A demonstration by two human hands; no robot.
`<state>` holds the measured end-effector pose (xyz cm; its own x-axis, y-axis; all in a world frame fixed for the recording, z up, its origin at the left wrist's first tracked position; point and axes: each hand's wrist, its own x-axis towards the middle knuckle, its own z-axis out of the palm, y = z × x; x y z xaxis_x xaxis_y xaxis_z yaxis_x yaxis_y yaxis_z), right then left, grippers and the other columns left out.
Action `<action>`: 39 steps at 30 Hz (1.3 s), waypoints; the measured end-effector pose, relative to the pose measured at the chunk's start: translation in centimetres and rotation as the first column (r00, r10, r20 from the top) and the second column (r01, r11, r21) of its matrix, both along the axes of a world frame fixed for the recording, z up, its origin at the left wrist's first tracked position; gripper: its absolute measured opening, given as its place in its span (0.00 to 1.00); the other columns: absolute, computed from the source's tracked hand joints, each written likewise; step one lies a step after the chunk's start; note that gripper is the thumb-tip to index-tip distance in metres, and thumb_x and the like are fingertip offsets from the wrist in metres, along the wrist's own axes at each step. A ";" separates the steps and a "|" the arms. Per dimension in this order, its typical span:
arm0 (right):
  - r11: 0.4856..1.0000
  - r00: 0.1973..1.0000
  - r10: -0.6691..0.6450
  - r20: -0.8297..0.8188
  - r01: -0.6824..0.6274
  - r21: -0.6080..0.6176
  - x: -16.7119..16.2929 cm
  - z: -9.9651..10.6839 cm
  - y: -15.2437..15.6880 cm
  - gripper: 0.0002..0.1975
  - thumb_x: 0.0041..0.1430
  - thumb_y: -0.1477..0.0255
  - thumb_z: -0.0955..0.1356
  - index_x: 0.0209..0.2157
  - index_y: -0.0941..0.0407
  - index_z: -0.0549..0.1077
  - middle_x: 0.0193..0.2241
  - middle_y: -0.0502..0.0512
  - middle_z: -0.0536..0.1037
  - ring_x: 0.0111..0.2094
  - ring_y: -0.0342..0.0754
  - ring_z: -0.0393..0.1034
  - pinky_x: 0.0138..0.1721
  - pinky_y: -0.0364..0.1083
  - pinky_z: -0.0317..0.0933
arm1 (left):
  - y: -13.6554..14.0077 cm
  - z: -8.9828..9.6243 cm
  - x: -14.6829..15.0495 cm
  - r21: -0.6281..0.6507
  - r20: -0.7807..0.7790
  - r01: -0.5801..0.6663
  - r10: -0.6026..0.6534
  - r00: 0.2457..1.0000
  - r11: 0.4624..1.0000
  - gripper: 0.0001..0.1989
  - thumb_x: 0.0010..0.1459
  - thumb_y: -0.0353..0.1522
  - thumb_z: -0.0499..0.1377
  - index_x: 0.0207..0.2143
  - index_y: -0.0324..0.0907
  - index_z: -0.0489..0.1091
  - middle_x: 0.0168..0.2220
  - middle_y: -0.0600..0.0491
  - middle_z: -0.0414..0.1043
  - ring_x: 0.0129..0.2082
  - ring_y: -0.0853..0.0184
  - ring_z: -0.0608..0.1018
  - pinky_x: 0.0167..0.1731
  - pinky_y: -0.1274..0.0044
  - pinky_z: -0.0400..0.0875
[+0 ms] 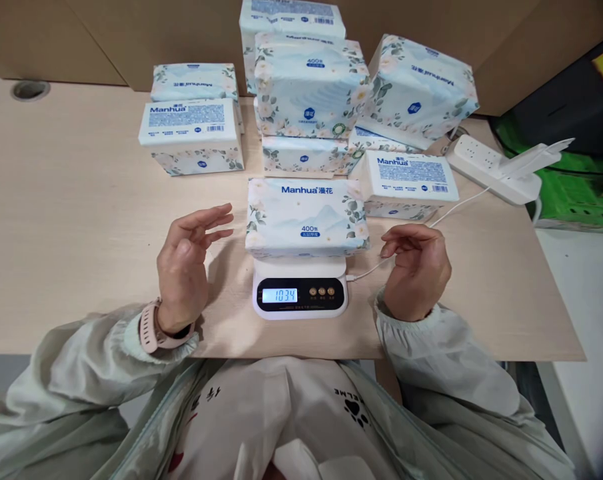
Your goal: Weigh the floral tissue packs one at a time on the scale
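Observation:
A pack of tissues (307,217) with a floral print lies flat on a white kitchen scale (301,315). The scale's lit display (280,295) reads about 1034, with three round buttons beside it. Left of the pack is my left hand (185,263), its fingers stretched out and touching nothing. My right hand (415,270) hovers to the pack's right, apart from it, with its fingers curved loosely and nothing held. A thin white cable (376,268) runs from the scale's right side, passing behind my right hand.
Several more tissue packs stand behind the scale: a pair at left (191,123), a tall stack in the middle (308,87), and others at right (411,177). A white power strip (491,167) lies at the table's right. Brown cardboard (181,40) closes off the back; a cable hole (30,90) is far left.

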<state>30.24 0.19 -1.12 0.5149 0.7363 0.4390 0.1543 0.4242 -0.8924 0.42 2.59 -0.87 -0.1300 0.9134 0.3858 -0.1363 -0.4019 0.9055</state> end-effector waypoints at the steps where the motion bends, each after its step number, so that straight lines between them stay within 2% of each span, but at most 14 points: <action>1: 1.000 1.000 0.000 -0.001 0.000 -0.004 0.0 0.0 0.0 0.18 0.73 0.58 0.66 0.36 0.49 0.84 0.30 0.55 0.81 0.25 0.49 0.66 0.29 0.51 0.59 | 0.0 0.0 0.0 -0.006 0.001 0.001 -0.001 1.000 1.000 0.17 0.70 0.41 0.59 0.52 0.44 0.84 0.55 0.46 0.85 0.53 0.59 0.86 0.49 0.71 0.82; 7: 1.000 1.000 0.010 0.000 -0.010 -0.011 0.0 0.2 -0.1 0.19 0.73 0.56 0.66 0.35 0.49 0.85 0.30 0.55 0.80 0.25 0.49 0.66 0.29 0.52 0.59 | -0.1 0.1 0.0 -0.019 -0.019 -0.003 0.003 1.000 1.000 0.20 0.72 0.48 0.61 0.51 0.45 0.84 0.55 0.46 0.86 0.53 0.58 0.86 0.49 0.70 0.82; 14: 0.998 0.998 0.055 0.031 -0.055 -0.010 0.2 -0.2 -0.2 0.20 0.76 0.57 0.64 0.37 0.49 0.84 0.32 0.55 0.80 0.27 0.50 0.67 0.30 0.52 0.59 | -0.4 0.4 0.2 -0.023 0.006 0.047 -0.047 0.999 0.999 0.15 0.73 0.41 0.61 0.51 0.46 0.85 0.54 0.48 0.86 0.53 0.63 0.87 0.50 0.75 0.83; 17: 0.998 0.995 0.061 0.083 -0.058 -0.035 0.2 0.0 -0.4 0.20 0.78 0.59 0.63 0.37 0.49 0.83 0.33 0.55 0.80 0.29 0.51 0.68 0.33 0.54 0.62 | -0.5 0.4 0.1 -0.027 0.001 0.054 -0.054 0.999 0.998 0.12 0.70 0.38 0.64 0.49 0.45 0.86 0.54 0.48 0.86 0.54 0.62 0.87 0.51 0.75 0.84; 22: 0.993 0.992 0.067 0.109 -0.055 -0.107 0.2 0.3 -0.8 0.21 0.78 0.58 0.62 0.39 0.51 0.84 0.35 0.56 0.84 0.36 0.54 0.75 0.42 0.56 0.68 | -0.7 0.2 -0.3 -0.038 -0.052 0.078 -0.079 0.995 0.996 0.13 0.71 0.39 0.67 0.50 0.43 0.86 0.55 0.44 0.85 0.60 0.57 0.85 0.55 0.72 0.85; 24: 0.990 0.984 0.080 0.157 -0.060 -0.130 0.4 0.1 -0.9 0.22 0.79 0.59 0.61 0.43 0.51 0.85 0.39 0.57 0.86 0.40 0.55 0.78 0.46 0.58 0.71 | -0.8 0.1 -0.6 -0.059 -0.089 0.144 -0.148 0.985 0.988 0.16 0.72 0.39 0.66 0.56 0.45 0.85 0.60 0.45 0.83 0.63 0.55 0.83 0.61 0.68 0.84; 26: 0.984 0.948 0.144 0.284 -0.108 -0.139 0.6 -0.3 -1.0 0.22 0.79 0.60 0.61 0.52 0.50 0.85 0.45 0.57 0.87 0.45 0.56 0.81 0.49 0.58 0.74 | -1.0 -0.1 -0.8 -0.085 -0.117 0.255 -0.263 0.958 0.963 0.21 0.72 0.40 0.66 0.64 0.50 0.80 0.67 0.48 0.78 0.67 0.53 0.80 0.67 0.63 0.80; 29: 0.956 0.810 0.292 0.508 -0.259 -0.137 0.4 -0.2 -1.3 0.24 0.77 0.63 0.64 0.70 0.45 0.73 0.57 0.56 0.85 0.53 0.56 0.80 0.54 0.58 0.77 | -1.2 -0.8 -0.9 -0.105 -0.126 0.358 -0.370 0.920 0.928 0.30 0.68 0.42 0.70 0.70 0.54 0.74 0.72 0.49 0.72 0.73 0.49 0.73 0.73 0.57 0.73; 31: 0.931 0.722 0.345 0.599 -0.343 -0.122 -0.3 0.7 -1.3 0.32 0.76 0.65 0.65 0.77 0.44 0.61 0.65 0.59 0.80 0.57 0.57 0.78 0.56 0.60 0.78 | -0.9 -1.2 -1.1 -0.046 -0.126 0.327 -0.330 0.936 0.944 0.34 0.65 0.43 0.73 0.70 0.53 0.73 0.71 0.48 0.72 0.75 0.46 0.70 0.75 0.55 0.71; 34: 0.900 0.631 0.379 0.677 -0.422 -0.111 -2.2 3.1 0.0 0.37 0.75 0.62 0.66 0.80 0.46 0.53 0.72 0.62 0.72 0.63 0.60 0.75 0.62 0.64 0.76 | 1.2 -0.8 -1.9 0.174 -0.117 0.174 -0.155 0.981 0.969 0.32 0.62 0.44 0.75 0.66 0.48 0.77 0.67 0.46 0.76 0.71 0.45 0.76 0.71 0.55 0.75; 36: 0.877 0.583 0.411 0.700 -0.462 -0.130 -4.1 5.1 2.3 0.36 0.76 0.58 0.65 0.80 0.46 0.52 0.76 0.59 0.68 0.68 0.61 0.72 0.67 0.65 0.73 | 3.7 0.7 -2.9 0.276 -0.092 0.039 -0.014 0.996 0.960 0.32 0.59 0.47 0.77 0.62 0.45 0.78 0.63 0.47 0.80 0.65 0.47 0.80 0.68 0.56 0.76; 38: 0.856 0.547 0.442 0.711 -0.495 -0.151 -6.5 6.8 6.2 0.36 0.76 0.52 0.63 0.79 0.46 0.53 0.77 0.55 0.65 0.72 0.59 0.69 0.72 0.63 0.68 | 6.9 3.0 -4.1 0.267 -0.109 -0.079 0.111 0.988 0.960 0.39 0.53 0.55 0.78 0.58 0.44 0.75 0.59 0.52 0.81 0.65 0.51 0.79 0.69 0.59 0.74; 39: 0.847 0.530 0.453 0.717 -0.506 -0.162 -8.0 7.3 8.8 0.37 0.76 0.50 0.62 0.78 0.48 0.53 0.78 0.53 0.64 0.73 0.57 0.67 0.73 0.63 0.65 | 8.6 4.4 -4.8 0.220 -0.162 -0.118 0.156 0.974 0.968 0.43 0.48 0.63 0.76 0.55 0.45 0.73 0.58 0.55 0.80 0.69 0.54 0.76 0.70 0.62 0.72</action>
